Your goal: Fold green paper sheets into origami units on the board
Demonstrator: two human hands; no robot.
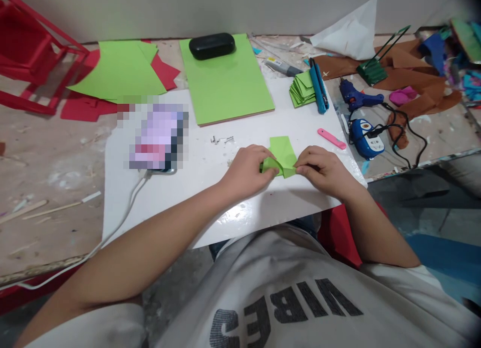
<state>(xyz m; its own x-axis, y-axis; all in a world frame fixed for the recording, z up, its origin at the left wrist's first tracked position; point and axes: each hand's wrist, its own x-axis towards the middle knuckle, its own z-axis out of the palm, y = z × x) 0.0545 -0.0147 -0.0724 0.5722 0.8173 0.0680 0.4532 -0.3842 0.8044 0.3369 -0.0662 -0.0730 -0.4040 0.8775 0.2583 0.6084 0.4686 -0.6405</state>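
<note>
A small folded piece of green paper [282, 152] lies on the white board [188, 187] in front of me. My left hand [248, 170] curls over its left edge, fingers pressing a fold down. From the right side my right hand [323, 170] pinches the paper's lower right corner. Both hands rest on the board, and part of the paper is hidden under the fingers.
A stack of green sheets [225, 82] with a black case [211, 45] on it lies behind. Folded green pieces [302, 90], a blue tool [318, 87], a pink cutter [331, 138], a blue glue gun [356, 98], a power strip [368, 137] and a blurred phone [156, 137] surround the board.
</note>
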